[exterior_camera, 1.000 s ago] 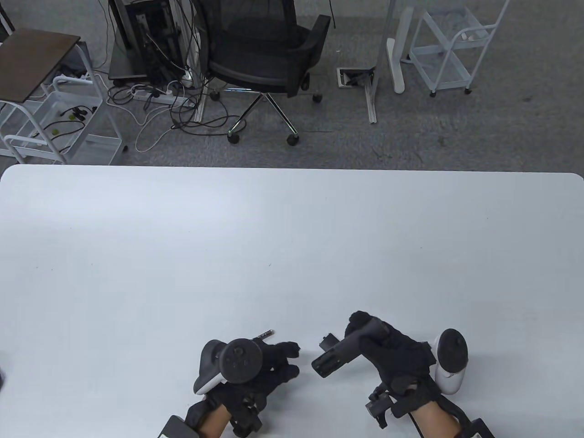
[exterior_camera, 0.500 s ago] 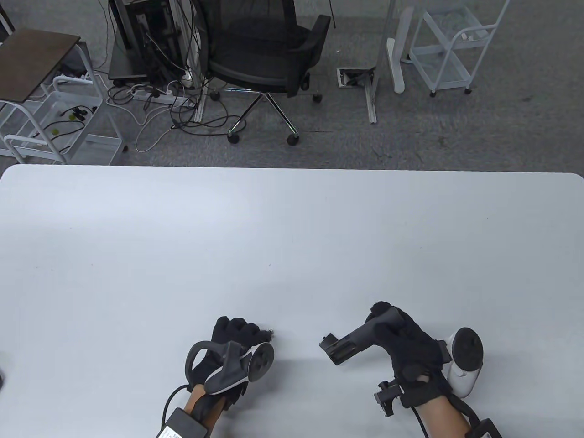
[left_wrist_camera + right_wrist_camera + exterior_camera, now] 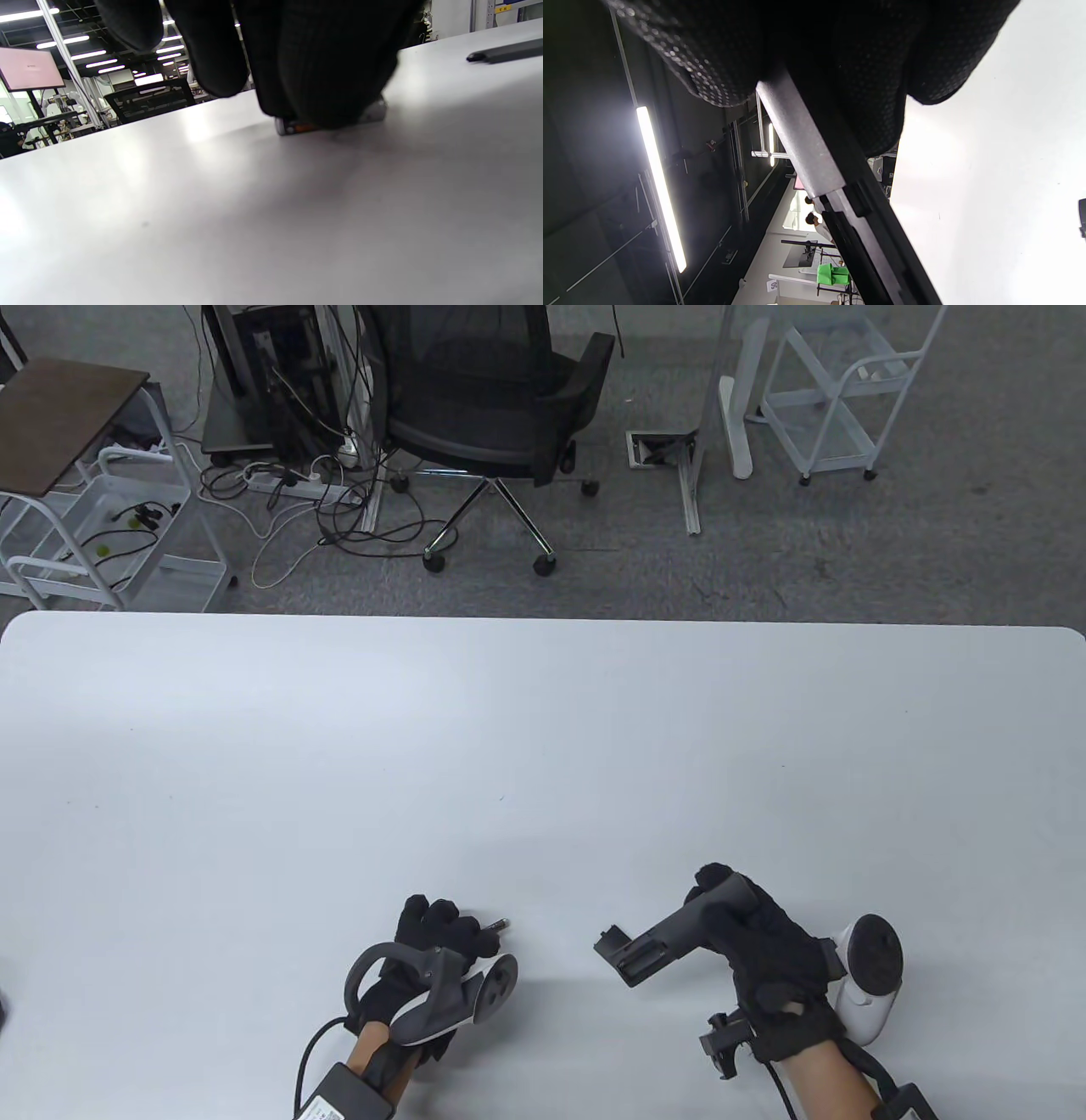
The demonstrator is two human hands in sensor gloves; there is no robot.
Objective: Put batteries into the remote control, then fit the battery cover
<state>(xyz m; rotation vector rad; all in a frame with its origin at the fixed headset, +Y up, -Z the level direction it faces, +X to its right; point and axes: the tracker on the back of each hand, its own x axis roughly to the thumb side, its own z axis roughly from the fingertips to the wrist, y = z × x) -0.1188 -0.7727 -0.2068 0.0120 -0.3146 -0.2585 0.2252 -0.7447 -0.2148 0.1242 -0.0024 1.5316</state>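
Observation:
My right hand [image 3: 747,933] grips a dark grey remote control [image 3: 679,931] by its far end and holds it tilted above the table, with the open battery bay [image 3: 640,963] pointing left. The remote also fills the right wrist view [image 3: 814,161]. A small black battery cover [image 3: 608,939] lies on the table just left of the bay. My left hand [image 3: 441,929] reaches down over a battery [image 3: 497,924] lying on the table. In the left wrist view my fingertips [image 3: 322,84] close around the battery [image 3: 297,126], which still touches the table.
The white table [image 3: 543,746] has its far edge at mid-frame. An office chair [image 3: 501,398], cables and white carts stand on the floor beyond it. A dark flat piece [image 3: 505,53] lies on the table at the left wrist view's upper right.
My left hand has turned over and reached forward onto the battery. My right hand has moved the remote to the right and a little away, clear of the cover.

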